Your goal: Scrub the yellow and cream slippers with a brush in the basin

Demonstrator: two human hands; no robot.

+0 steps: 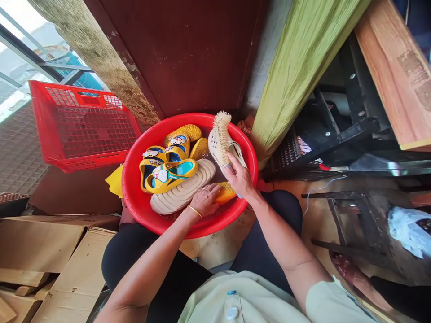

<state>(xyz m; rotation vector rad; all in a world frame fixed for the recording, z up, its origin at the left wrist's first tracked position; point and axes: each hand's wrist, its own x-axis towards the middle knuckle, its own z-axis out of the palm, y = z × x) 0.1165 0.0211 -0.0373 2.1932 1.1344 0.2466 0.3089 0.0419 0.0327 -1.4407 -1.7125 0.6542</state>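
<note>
We hold a brush (pixel 222 134) over the right side of the red tub (pixel 129 190), with the fingers of our right hand (pixel 239 177) clamped on its handle. Our left hand (pixel 206 200) lies on a yellow piece (pixel 226 192) near the front of the tub. Its fingers are close together, but we cannot tell if they grip or just press.

The tub's round rim is near our knees. A brown panel (pixel 195 54) stands behind it, and a green cloth (pixel 292 67) hangs near its right side. There is a bit of room inside the rim, in front of our left hand, and some floor (pixel 218 246) shows between our legs.

In the tub, a cream clog (pixel 215 144) sits under the brush. To the left are 3 yellow clogs (pixel 171 176) with little pictures on them, and 2 more yellow pieces (pixel 185 132) behind. A long, pale sole (pixel 168 197) lies by the front clog. A red crate (pixel 47 130) tips beside the tub, and cardboard boxes (pixel 40 237) sit by our left knee.

Our left palm hides part of the yellow piece. Our right hand hides most of the handle. A person's foot (pixel 346 269) is partly hidden at the far right.
</note>
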